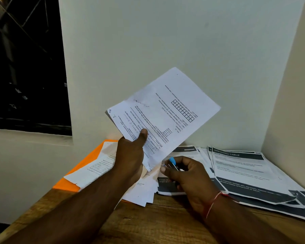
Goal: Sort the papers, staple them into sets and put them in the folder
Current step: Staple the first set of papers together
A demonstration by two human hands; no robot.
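Observation:
My left hand (130,155) grips a set of white printed papers (165,110) by its lower edge, thumb on top, and holds it raised and tilted in front of the wall. My right hand (185,175) holds a small blue and metal stapler (173,163) just below the set's lower corner, a little apart from it. An orange folder (93,154) lies on the wooden table behind my left hand, with white sheets (95,168) lying on it.
Several dark-banded printed sheets headed "DRESSING TABLE" (245,169) are spread over the right side of the wooden table (148,224). More loose white sheets (143,192) lie under my hands. Walls close the corner behind and to the right; a dark window is at left.

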